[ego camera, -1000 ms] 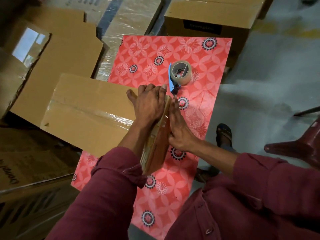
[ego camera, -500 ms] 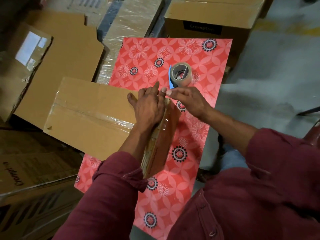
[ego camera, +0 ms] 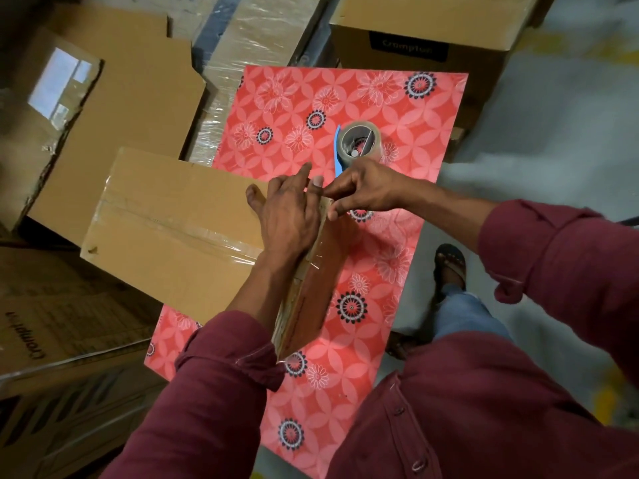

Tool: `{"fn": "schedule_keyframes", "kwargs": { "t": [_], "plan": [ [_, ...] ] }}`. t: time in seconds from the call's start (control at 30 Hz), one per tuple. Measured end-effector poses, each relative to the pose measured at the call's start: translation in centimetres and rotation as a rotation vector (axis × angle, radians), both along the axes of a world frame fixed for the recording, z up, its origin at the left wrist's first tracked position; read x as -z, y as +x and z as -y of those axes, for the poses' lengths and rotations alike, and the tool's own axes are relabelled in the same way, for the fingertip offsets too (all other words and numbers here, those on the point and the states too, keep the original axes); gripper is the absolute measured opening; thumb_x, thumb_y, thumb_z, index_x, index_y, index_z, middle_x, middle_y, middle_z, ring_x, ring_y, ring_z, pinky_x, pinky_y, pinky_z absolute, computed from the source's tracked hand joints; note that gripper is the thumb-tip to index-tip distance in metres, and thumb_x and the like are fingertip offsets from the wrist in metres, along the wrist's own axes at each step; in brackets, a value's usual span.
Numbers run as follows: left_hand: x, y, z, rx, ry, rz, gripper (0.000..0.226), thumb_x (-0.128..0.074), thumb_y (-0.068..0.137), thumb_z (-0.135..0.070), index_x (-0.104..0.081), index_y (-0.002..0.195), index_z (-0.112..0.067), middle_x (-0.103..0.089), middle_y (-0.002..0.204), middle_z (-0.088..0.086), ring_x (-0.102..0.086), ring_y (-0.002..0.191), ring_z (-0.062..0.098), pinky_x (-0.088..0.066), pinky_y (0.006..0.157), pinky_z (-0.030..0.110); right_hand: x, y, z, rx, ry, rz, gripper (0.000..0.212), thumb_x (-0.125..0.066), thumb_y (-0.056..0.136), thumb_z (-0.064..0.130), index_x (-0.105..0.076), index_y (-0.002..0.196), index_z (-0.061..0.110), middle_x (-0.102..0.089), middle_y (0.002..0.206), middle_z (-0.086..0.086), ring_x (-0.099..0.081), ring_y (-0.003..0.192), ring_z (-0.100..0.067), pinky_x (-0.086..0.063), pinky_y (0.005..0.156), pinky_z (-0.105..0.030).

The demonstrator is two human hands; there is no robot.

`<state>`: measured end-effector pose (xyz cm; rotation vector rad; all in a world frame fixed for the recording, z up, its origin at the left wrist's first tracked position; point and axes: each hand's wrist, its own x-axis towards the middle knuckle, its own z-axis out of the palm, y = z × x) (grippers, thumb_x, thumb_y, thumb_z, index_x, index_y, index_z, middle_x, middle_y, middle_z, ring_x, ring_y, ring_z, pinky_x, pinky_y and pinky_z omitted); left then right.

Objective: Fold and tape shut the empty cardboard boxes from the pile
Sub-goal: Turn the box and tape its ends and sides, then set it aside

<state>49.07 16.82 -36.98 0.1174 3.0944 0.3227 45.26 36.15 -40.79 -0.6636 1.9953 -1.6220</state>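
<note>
on the far left a stack of flattened cardboard [ego camera: 114, 108] leans against other cartons. right of it is my box [ego camera: 173, 229], lying across the left edge of the red flowered table top [ego camera: 397, 108], with a strip of clear tape [ego camera: 193, 233] running along its top seam toward me. my left hand [ego camera: 288, 216] lies flat on the right end of the box top, palm down, fingers straight and close together, thumb spread out to the left. the box's right end face drops away under that hand, glossy with tape. my right hand [ego camera: 363, 188] comes in from the right, its fingers curled and pinching at the far right corner of the box, right by my left fingertips; i cannot tell whether it is tape or bare cardboard between them. just beyond that hand the tape dispenser [ego camera: 358, 145] sits on the table, its blue blade edge on the left. a closed carton [ego camera: 432, 25] stands at the far end of the table.
</note>
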Motion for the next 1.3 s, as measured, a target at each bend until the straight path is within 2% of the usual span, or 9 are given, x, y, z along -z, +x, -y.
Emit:
{"fn": "schedule_keyframes", "kwargs": {
  "t": [0.13, 0.27, 0.5, 0.67, 0.77, 0.87, 0.97, 1.03, 1.3],
  "plan": [
    [0.2, 0.0, 0.1, -0.006, 0.025, -0.034, 0.061, -0.021, 0.108, -0.057, -0.055, 0.148, -0.025, -0.070, 0.129, -0.002, -0.050, 0.133, 0.019, -0.011, 0.117, 0.059, -0.9, -1.0, -0.1, -0.045, 0.135, -0.120, 0.040, -0.090, 0.077, 0.012, -0.079, 0.115, 0.009, -0.078, 0.088, 0.016, -0.064, 0.069, 0.008, -0.046, 0.062, -0.013],
    [-0.1, 0.4, 0.1, -0.013, 0.095, -0.087, 0.058, -0.025, 0.108, -0.055, -0.059, 0.144, -0.023, -0.068, 0.133, 0.000, -0.053, 0.133, 0.018, -0.017, 0.119, 0.058, 0.8, 0.0, -0.6, -0.028, 0.270, -0.212, 0.064, -0.082, 0.082, -0.001, -0.062, 0.141, 0.014, -0.072, 0.124, 0.006, -0.071, 0.107, -0.005, -0.058, 0.086, -0.017],
    [-1.7, 4.4, 1.9, -0.003, 0.295, -0.278, 0.036, -0.049, 0.110, -0.031, -0.069, 0.131, -0.009, -0.072, 0.128, 0.008, -0.066, 0.117, 0.025, -0.051, 0.100, 0.045, 0.4, 2.7, 0.9, 0.090, 0.115, -0.323, 0.108, -0.076, 0.075, 0.072, -0.030, 0.162, 0.026, -0.035, 0.165, 0.001, -0.040, 0.148, -0.014, -0.038, 0.120, -0.037],
    [-3.3, 11.4, 3.9, -0.247, 0.340, -0.333, 0.037, -0.053, 0.108, -0.037, -0.074, 0.122, -0.011, -0.076, 0.117, 0.006, -0.070, 0.105, 0.014, -0.057, 0.077, 0.030, 2.6, 3.6, 3.7, 0.025, 0.147, -0.619, 0.073, -0.052, 0.097, 0.062, -0.048, 0.153, 0.015, -0.033, 0.165, -0.016, -0.047, 0.142, -0.031, -0.055, 0.098, -0.053],
    [-3.3, 15.7, 6.4, -0.327, 0.332, -0.378, 0.038, -0.054, 0.107, -0.039, -0.076, 0.119, -0.011, -0.078, 0.111, 0.005, -0.072, 0.098, 0.013, -0.059, 0.070, 0.030, 2.5, 3.4, 2.6, -0.042, 0.178, -0.672, 0.064, -0.057, 0.100, 0.049, -0.042, 0.157, 0.024, -0.026, 0.167, -0.014, -0.064, 0.106, -0.023, -0.059, 0.078, -0.046],
    [-2.6, 19.8, 8.8, -0.368, 0.339, -0.330, 0.033, -0.060, 0.103, -0.034, -0.075, 0.124, -0.013, -0.076, 0.118, -0.001, -0.072, 0.104, 0.011, -0.062, 0.081, 0.039, 2.9, 3.4, 1.3, -0.125, 0.317, -0.706, 0.099, -0.078, 0.085, 0.023, -0.016, 0.162, 0.035, -0.010, 0.171, -0.016, -0.063, 0.106, -0.033, -0.058, 0.075, -0.046],
    [-2.0, 22.7, 10.4, -0.269, 0.398, -0.231, 0.039, -0.063, 0.100, -0.030, -0.068, 0.136, -0.015, -0.065, 0.135, -0.013, -0.062, 0.122, -0.004, -0.057, 0.098, 0.031, 2.0, 4.7, 1.6, -0.028, 0.396, -0.842, 0.115, -0.065, 0.080, 0.079, -0.005, 0.165, 0.028, 0.009, 0.170, -0.022, -0.020, 0.155, -0.042, -0.028, 0.117, -0.066],
    [-1.8, 23.7, 11.2, -0.173, 0.442, -0.146, 0.046, -0.063, 0.100, -0.029, -0.062, 0.143, -0.014, -0.059, 0.148, -0.008, -0.053, 0.139, 0.005, -0.046, 0.114, 0.034, 0.3, 6.6, 3.1, 0.025, 0.389, -0.924, 0.113, -0.054, 0.080, 0.089, -0.013, 0.165, 0.025, 0.006, 0.171, -0.022, -0.005, 0.159, -0.036, -0.015, 0.122, -0.067],
    [-2.0, 24.2, 14.0, 0.059, 0.356, 0.016, 0.075, -0.069, 0.086, -0.033, -0.048, 0.155, -0.011, -0.041, 0.164, 0.004, -0.035, 0.154, 0.021, -0.034, 0.123, 0.051, 1.3, 11.0, 9.1, -0.044, 0.511, -1.268, 0.089, -0.050, 0.087, 0.080, -0.043, 0.153, 0.022, -0.033, 0.164, -0.019, -0.033, 0.152, -0.034, -0.030, 0.114, -0.068]
  ]
}}
